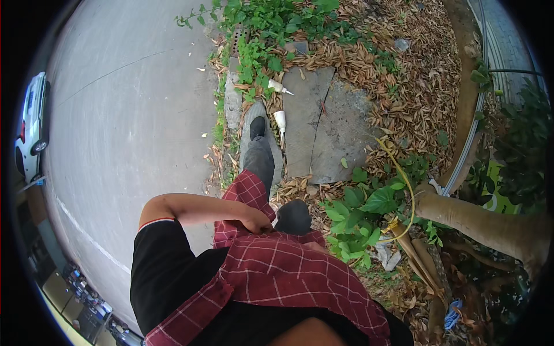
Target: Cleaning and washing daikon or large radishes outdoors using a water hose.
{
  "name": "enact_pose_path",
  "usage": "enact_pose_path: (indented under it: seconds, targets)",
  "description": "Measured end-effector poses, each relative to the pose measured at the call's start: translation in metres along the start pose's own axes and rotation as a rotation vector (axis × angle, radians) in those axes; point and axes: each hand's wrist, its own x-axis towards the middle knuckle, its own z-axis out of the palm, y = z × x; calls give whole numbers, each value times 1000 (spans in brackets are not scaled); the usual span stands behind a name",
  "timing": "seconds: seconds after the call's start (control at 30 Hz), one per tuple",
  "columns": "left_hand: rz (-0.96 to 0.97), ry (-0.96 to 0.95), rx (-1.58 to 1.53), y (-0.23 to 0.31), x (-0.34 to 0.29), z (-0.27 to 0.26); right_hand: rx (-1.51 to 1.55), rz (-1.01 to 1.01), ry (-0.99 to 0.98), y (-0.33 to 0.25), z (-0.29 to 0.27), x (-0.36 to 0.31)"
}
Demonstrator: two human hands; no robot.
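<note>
My left arm is bent at the elbow, and my left hand [258, 222] rests at my waist against a red plaid cloth [277, 271] tied over a black shirt [164, 271]. Its fingers are tucked out of sight at the cloth's edge. Only a sliver of my right hand [316, 247] shows at the other side of the waist, pressed to the same cloth; the rest is hidden. Below, my grey-trousered leg [261, 161] steps forward, with a black shoe [257, 127] on a narrow kerb stone.
A concrete road [127, 132] lies to the left, with a white car [32, 124] at its far edge. Grey stone slabs [323, 127], dry leaves, two white tubes [281, 120], green weeds [363, 207], a yellow hose [404, 184] and a tree trunk [490, 222] lie ahead and right.
</note>
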Motion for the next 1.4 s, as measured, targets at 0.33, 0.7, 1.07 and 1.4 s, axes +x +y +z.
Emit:
enact_pose_path:
  seconds: [0.33,0.7,1.07,1.4]
  targets:
    - [-329,-4,-587,-98,-97,-260,30,-125,995,-231,-157,21]
    - [-989,528,980,-421,44,-508,-670,-190,685,-325,-270,414]
    - [-890,398,882,-520,51,-531,-573,-240,590,-373,-292,516]
    - [-302,341,856,-386,161,-593,-859,-364,1003,-306,-481,401]
